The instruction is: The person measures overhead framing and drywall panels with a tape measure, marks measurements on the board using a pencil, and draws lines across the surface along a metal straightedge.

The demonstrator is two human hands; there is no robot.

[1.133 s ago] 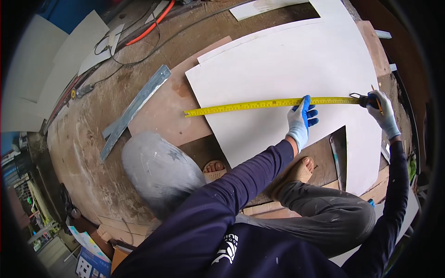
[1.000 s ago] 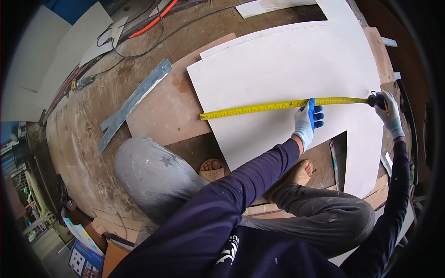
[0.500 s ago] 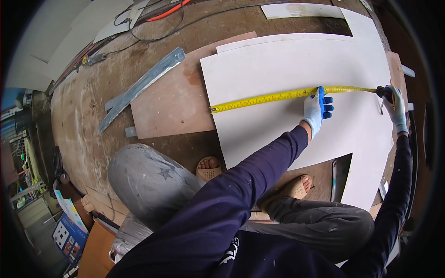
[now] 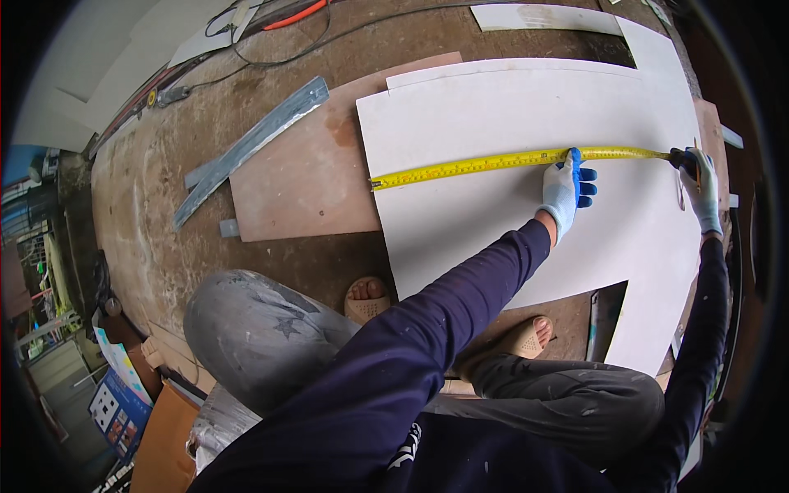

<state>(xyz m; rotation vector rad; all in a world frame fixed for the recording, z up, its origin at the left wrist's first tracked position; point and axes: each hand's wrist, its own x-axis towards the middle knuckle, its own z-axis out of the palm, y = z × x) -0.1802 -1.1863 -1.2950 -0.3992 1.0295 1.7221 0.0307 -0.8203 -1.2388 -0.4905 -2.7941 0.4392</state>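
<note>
A yellow tape measure (image 4: 477,171) stretches across a large white sheet (image 4: 485,238), its hooked end at the sheet's left edge. My left hand (image 4: 562,195), in a white and blue work glove, pinches the blade partway along, thumb on top, the other fingers bent to the right. My right hand (image 4: 701,191), gloved too, is closed around the tape's dark case (image 4: 680,158) near the sheet's right side. A thin pencil-like stick (image 4: 698,171) shows at the right fingers. A thin strap loop hangs below the case.
A pinkish-brown board (image 4: 304,189) lies partly under the sheet, with grey metal channels (image 4: 255,152) at its left. A cable (image 4: 362,34) and a power tool (image 4: 168,96) lie farther back. My sandalled feet are at the sheet's near edge. Cardboard (image 4: 168,440) stands lower left.
The tape's hooked end sits slightly higher in the picture, and the view has shifted a little. Both hands keep their hold on the tape measure.
</note>
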